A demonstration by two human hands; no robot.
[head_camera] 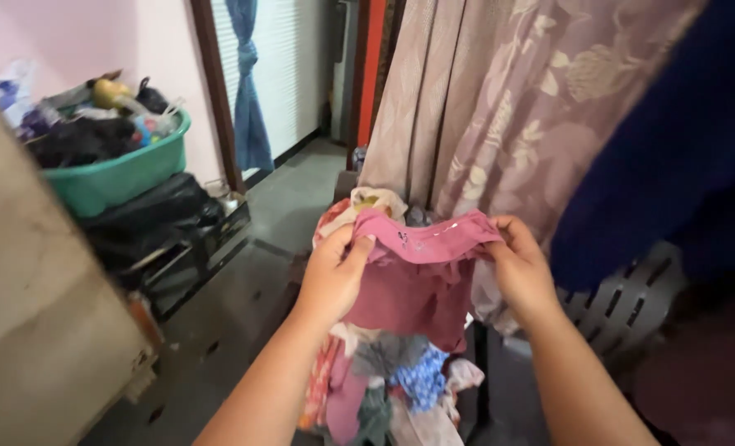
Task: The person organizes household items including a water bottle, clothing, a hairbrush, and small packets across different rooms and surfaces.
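We hold a pink garment (417, 272) stretched by its top edge, left hand (332, 277) and right hand (517, 268) each pinching a corner. Below the garment lies a heap of mixed clothes (392, 388); behind it hangs a floral curtain (508, 107). Left of it, bare grey floor (243, 314), then a green tub (120, 177) of clutter.

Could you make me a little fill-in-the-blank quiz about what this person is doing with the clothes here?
1. Both hands, left hand and right hand, hold up a ____ coloured garment.
2. Below it lies a mixed pile of ____.
3. The basin at upper left is ____ in colour.
4. Behind the garment hangs a floral ____.

Missing words: pink; clothes; green; curtain
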